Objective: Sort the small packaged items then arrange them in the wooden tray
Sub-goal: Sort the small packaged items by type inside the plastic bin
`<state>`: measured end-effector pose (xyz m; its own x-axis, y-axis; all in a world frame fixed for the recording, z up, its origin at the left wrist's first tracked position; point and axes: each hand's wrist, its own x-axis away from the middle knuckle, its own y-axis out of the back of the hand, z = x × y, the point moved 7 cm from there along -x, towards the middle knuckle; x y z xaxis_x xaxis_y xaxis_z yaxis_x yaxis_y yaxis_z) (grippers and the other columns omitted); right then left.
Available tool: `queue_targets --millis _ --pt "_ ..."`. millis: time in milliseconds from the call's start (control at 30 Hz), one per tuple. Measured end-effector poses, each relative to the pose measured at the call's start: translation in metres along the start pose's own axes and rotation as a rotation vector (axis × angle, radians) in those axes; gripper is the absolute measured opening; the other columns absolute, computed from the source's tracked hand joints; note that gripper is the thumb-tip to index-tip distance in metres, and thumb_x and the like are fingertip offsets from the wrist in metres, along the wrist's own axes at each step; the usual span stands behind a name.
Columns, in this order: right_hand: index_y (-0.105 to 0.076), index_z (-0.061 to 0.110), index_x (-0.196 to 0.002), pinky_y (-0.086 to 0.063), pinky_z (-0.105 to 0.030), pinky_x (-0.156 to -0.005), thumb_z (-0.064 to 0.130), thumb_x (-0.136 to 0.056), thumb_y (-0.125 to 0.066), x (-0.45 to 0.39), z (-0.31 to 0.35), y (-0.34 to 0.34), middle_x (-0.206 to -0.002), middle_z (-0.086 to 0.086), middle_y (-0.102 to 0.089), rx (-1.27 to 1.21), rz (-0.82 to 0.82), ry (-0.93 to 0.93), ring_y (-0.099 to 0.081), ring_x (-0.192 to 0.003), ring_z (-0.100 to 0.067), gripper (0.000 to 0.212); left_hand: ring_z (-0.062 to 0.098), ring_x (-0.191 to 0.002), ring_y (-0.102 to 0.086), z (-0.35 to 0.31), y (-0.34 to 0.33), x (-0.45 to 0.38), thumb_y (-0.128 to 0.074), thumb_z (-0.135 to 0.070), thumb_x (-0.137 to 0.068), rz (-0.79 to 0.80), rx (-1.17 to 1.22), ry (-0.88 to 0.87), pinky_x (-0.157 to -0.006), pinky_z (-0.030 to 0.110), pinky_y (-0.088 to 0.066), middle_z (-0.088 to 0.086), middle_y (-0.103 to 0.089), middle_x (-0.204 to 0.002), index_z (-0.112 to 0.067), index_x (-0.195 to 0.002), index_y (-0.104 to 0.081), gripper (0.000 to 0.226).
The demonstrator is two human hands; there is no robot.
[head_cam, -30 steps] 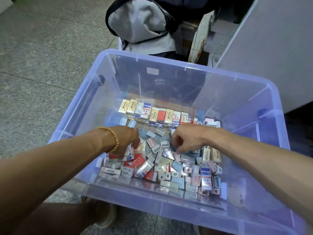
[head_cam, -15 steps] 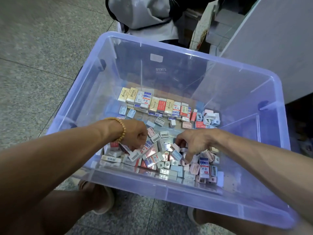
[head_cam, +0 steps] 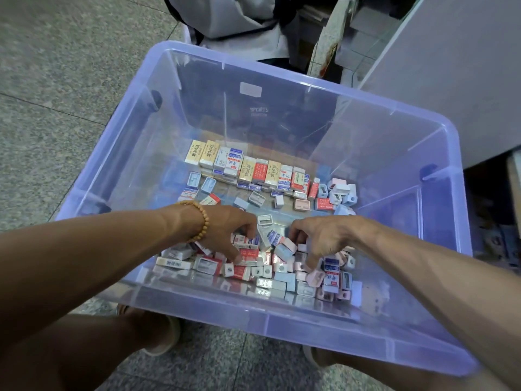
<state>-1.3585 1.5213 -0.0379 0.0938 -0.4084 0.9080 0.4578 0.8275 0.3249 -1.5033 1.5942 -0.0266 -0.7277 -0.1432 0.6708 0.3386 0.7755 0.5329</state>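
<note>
The grey speckled floor (head_cam: 56,80) is lying at far left, and a translucent purple plastic bin (head_cam: 158,131) is standing on it, filling most of the view.

Inside the bin, the left hand (head_cam: 225,230), w/ a bead bracelet (head_cam: 201,221) on the wrist, is reaching down into the loose pile of small packaged items (head_cam: 282,275) near the front wall. Its fingers are curling downward and the fingertips are touching a red-and-white pack (head_cam: 249,253); I cannot tell if it is really gripping the pack or only pressing on it.

Behind the hands, at the back of the bin floor, a tidy row of packs (head_cam: 253,167) is standing side by side: yellow, blue/white, red/white. Between this row and the pile, a few single pcs are lying apart from each other, e.g. a white sharpener (head_cam: 256,198) and a pink one (head_cam: 301,204).

The right hand (head_cam: 327,238) is just beside the left one, not touching it. Its fingers are bent down into the pile, tips resting among pink and pale blue pcs; whether it is holding something I cannot tell.

At right, a grey cabinet side (head_cam: 451,80) is standing beside the bin. A grey bag (head_cam: 225,12) is lying behind the bin, at top.
</note>
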Motion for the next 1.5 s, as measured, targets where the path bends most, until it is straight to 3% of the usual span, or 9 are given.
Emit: queue_targets --millis 200,367,633,700,800,900,1033,1200,1500 --pt "-0.06 0.024 -0.096 -0.044 -0.023 -0.072 0.003 -0.081 -0.076 0.002 -0.007 0.001 -0.09 0.01 -0.058 -0.087 0.008 -0.003 -0.056 -0.084 -0.011 0.03 0.012 -0.102 -0.046 -0.018 -0.012 -0.011 -0.077 -0.027 -0.081 0.097 -0.017 -0.013 -0.085 0.025 -0.041 -0.002 -0.05 -0.134 -0.024 -0.134 -0.04 0.065" --pt "-0.059 0.025 -0.116 -0.05 -0.037 -0.091 0.01 -0.08 -0.078 0.009 -0.005 -0.003 -0.12 0.003 -0.055 0.042 0.021 -0.058 -0.055 -0.112 -0.023 0.044 0.014 -0.095 -0.045 -0.018 -0.017 -0.013 -0.076 -0.026 -0.081 0.112 -0.163 -0.013 -0.08 0.025 -0.039 0.003 -0.053 -0.125 -0.02 -0.127 -0.049 0.054" --pt "-0.045 0.012 -0.143 -0.035 -0.021 -0.062 0.009 -0.09 -0.067 0.013 -0.002 -0.011 -0.1 0.011 -0.045 0.098 0.033 -0.071 -0.045 -0.076 -0.007 0.057 0.018 -0.113 -0.048 -0.021 -0.021 -0.01 -0.072 -0.026 -0.085 0.135 -0.146 -0.006 -0.088 0.025 -0.036 0.004 -0.046 -0.142 -0.019 -0.145 -0.035 0.071" --pt "-0.045 0.011 -0.139 -0.036 -0.023 -0.066 0.009 -0.091 -0.066 0.013 0.0 -0.011 -0.104 0.009 -0.046 0.11 0.019 -0.061 -0.048 -0.091 -0.014 0.052 0.021 -0.119 -0.049 -0.022 -0.021 -0.01 -0.073 -0.026 -0.084 0.115 -0.153 -0.013 -0.093 0.027 -0.04 0.003 -0.048 -0.14 -0.021 -0.143 -0.038 0.068" --pt "-0.046 0.015 -0.129 -0.034 -0.022 -0.061 0.013 -0.092 -0.067 0.013 0.0 -0.01 -0.089 0.011 -0.044 0.089 -0.003 -0.053 -0.048 -0.079 -0.012 0.043 0.02 -0.118 -0.05 -0.021 -0.019 -0.009 -0.075 -0.026 -0.082 0.106 -0.139 0.0 -0.092 0.028 -0.042 0.001 -0.049 -0.137 -0.024 -0.141 -0.042 0.067" --pt "-0.048 0.015 -0.132 -0.042 -0.027 -0.075 0.019 -0.092 -0.07 0.016 0.002 0.0 -0.112 0.004 -0.058 0.003 -0.056 -0.024 -0.056 -0.095 -0.02 0.046 0.019 -0.115 -0.052 -0.02 -0.018 -0.009 -0.074 -0.029 -0.083 0.109 -0.13 -0.001 -0.094 0.031 -0.045 0.001 -0.05 -0.135 -0.025 -0.138 -0.045 0.062" --pt "-0.056 0.022 -0.096 -0.042 -0.022 -0.058 0.018 -0.09 -0.073 0.017 0.005 0.026 -0.093 0.007 -0.056 -0.199 -0.226 0.067 -0.058 -0.081 -0.013 0.019 0.018 -0.109 -0.051 -0.02 -0.017 -0.009 -0.064 -0.028 -0.09 0.093 -0.174 -0.009 -0.086 0.026 -0.04 0.002 -0.053 -0.132 -0.022 -0.136 -0.047 0.049" --pt "-0.059 0.011 -0.116 -0.058 -0.023 -0.059 0.001 -0.085 -0.074 0.011 0.006 0.021 -0.099 -0.009 -0.066 -0.46 -0.196 0.057 -0.067 -0.071 -0.015 0.036 0.012 -0.09 -0.047 -0.02 -0.012 -0.008 -0.067 -0.023 -0.088 0.056 -0.154 -0.009 -0.077 0.023 -0.037 -0.002 -0.06 -0.115 -0.022 -0.122 -0.057 0.035" --pt "-0.068 0.003 -0.1 -0.061 -0.029 -0.065 -0.006 -0.089 -0.066 0.004 0.001 0.027 -0.102 -0.01 -0.067 -0.525 -0.282 0.062 -0.068 -0.075 -0.017 0.015 0.017 -0.096 -0.057 -0.014 -0.019 -0.008 -0.072 -0.029 -0.085 0.054 -0.131 0.017 -0.081 0.028 -0.046 -0.004 -0.059 -0.103 -0.02 -0.107 -0.061 0.026"
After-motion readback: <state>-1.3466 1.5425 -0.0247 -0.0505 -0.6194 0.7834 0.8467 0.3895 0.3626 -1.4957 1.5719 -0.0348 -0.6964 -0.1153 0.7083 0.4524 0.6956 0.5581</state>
